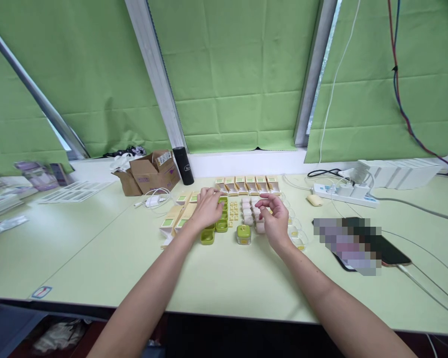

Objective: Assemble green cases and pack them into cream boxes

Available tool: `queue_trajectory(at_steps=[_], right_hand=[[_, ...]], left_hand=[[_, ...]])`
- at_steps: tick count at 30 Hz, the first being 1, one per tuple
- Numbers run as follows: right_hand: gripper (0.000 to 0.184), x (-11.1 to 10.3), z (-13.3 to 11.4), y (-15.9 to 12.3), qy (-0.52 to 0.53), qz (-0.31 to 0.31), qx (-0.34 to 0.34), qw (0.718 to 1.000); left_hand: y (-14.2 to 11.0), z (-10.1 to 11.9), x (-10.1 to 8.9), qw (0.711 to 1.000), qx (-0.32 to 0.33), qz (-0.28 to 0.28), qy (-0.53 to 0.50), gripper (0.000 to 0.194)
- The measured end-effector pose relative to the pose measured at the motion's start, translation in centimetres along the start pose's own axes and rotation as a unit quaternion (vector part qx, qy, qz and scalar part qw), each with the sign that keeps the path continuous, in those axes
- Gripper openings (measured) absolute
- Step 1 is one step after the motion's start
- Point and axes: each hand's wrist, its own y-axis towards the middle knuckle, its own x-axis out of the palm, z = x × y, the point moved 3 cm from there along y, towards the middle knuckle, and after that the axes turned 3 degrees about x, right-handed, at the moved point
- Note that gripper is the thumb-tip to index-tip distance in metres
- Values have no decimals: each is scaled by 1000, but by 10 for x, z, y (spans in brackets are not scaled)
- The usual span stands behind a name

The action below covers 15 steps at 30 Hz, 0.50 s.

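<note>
Green cups under left hand, grip unclear | right hand, grip loosely spread | lidded jar inside table edge

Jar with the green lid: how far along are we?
One closed jar looks done. The left hand is at the green lids, grip unclear; the right hand, seemingly empty, is by the white rolls. Left: those lids and rolls, yellow pieces, clear cups, all lying apart.
</note>
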Motion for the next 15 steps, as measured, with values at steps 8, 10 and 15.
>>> queue_trajectory(at_steps=[8,10,15], right_hand=[[31,0,4,0,-20,-2,-8,1000],[30,0,4,-1,-26,-3,-10,1000],[30,2,2,-3,-41,-16,-12,999]], left_hand=[[53,-48,27,980,-60,-178,67,44],[60,-55,34,975,-73,-200,64,45],[72,-63,52,968,-95,-222,64,41]])
